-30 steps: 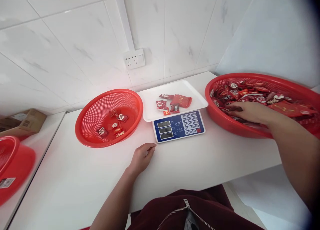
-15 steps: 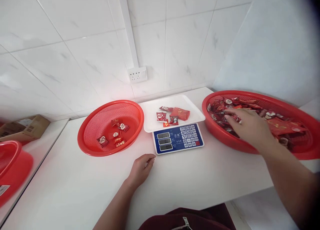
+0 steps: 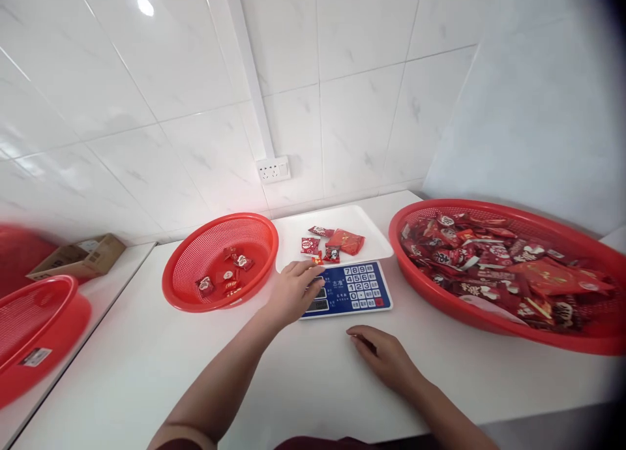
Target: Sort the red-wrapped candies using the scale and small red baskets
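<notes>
My left hand [image 3: 296,295] reaches over the left side of a blue and white digital scale [image 3: 345,305], partly covering its displays. Its fingers are stretched towards a small red-orange packet [image 3: 317,257] at the near edge of the white weighing tray [image 3: 337,216]; contact cannot be made out. Beside that packet on the tray lie several wrapped snacks, among them a larger red packet [image 3: 348,241] and a red wrapped sweet [image 3: 310,245]. My right hand [image 3: 384,359] rests on the white table in front of the scale, fingers loosely curled together, nothing visible in them.
To the right, a large red basket [image 3: 435,301] holds a heap of wrapped snacks. A smaller red basket [image 3: 177,261] on the left holds several. Further left stand another red basket [image 3: 61,345] and a cardboard box [image 3: 92,261]. A tiled wall with a socket [image 3: 274,170] rises behind.
My right hand has left the large basket and come to the table before the scale. My left hand has moved up from the table over the scale. The view has tilted slightly upward.
</notes>
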{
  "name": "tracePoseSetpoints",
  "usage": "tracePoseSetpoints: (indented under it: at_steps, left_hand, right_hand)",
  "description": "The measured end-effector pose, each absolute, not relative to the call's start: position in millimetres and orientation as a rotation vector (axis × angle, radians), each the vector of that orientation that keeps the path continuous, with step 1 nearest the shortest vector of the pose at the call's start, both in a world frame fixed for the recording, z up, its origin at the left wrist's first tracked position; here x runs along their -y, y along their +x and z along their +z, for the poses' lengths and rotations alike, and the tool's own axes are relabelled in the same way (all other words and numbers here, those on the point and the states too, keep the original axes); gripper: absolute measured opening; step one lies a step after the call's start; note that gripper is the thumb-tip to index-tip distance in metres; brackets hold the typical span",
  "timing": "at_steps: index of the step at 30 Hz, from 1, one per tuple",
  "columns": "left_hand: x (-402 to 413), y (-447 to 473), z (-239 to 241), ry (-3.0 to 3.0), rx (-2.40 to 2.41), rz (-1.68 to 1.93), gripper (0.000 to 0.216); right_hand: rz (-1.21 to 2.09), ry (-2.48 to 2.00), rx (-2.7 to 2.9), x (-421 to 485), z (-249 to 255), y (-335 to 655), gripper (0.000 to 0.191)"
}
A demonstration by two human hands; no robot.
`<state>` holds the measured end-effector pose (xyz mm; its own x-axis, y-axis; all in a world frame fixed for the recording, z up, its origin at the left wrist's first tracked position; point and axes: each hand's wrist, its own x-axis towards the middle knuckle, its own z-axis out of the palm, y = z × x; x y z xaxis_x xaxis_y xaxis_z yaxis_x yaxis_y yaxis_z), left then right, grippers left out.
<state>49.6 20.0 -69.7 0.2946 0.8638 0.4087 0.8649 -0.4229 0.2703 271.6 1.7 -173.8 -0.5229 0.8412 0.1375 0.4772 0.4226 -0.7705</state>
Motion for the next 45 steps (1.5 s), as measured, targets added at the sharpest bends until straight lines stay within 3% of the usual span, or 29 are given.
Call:
tracePoseSetpoints:
  at_steps: [5, 11, 18, 27, 32, 35, 37, 41, 45]
  left_hand:
    - [-54, 70, -66, -2.52, 1.785, -0.422, 0.04]
    - [-63, 77, -65, -2.353, 1.975, -0.307, 0.046]
    - [-59, 82, -54, -2.356, 2.035, -0.221, 0.038]
    - [-51, 92, -39, -2.268, 2.081, -0.367, 0.027]
    - [-60, 140, -19, -2.519, 1.737, -0.756, 0.028]
    - [-80, 184, -7, -2.794, 1.481, -0.772, 0.038]
    - [-100, 212, -4, -2.947, 1.398, -0.544, 0.047]
    - [-149, 257, -19, -2.92, 1.446, 0.421, 0.032]
    - [-184, 290, -50, -2.825, 1.535, 0.843, 0.021]
  right_hand:
    - [1.061, -1.09, 2.133, -6, -167, 280, 0.028]
    - [1.129, -1.033, 2.149, -5, -167, 286, 0.029]
    - [1.152, -0.963, 2.241, -1, -164, 289, 0.031]
    - [1.138, -0.907, 2.35, 3, -159, 290, 0.032]
    - [1.141, -0.936, 2.414, 2, -155, 289, 0.032]
    - [1.13, -0.944, 2.433, 2, -156, 289, 0.032]
    - [1.129, -0.943, 2.419, 1, -158, 289, 0.031]
    - [1.159, -0.964, 2.348, 0, -161, 289, 0.03]
    - [1.188, -0.978, 2.312, -2, -163, 289, 0.029]
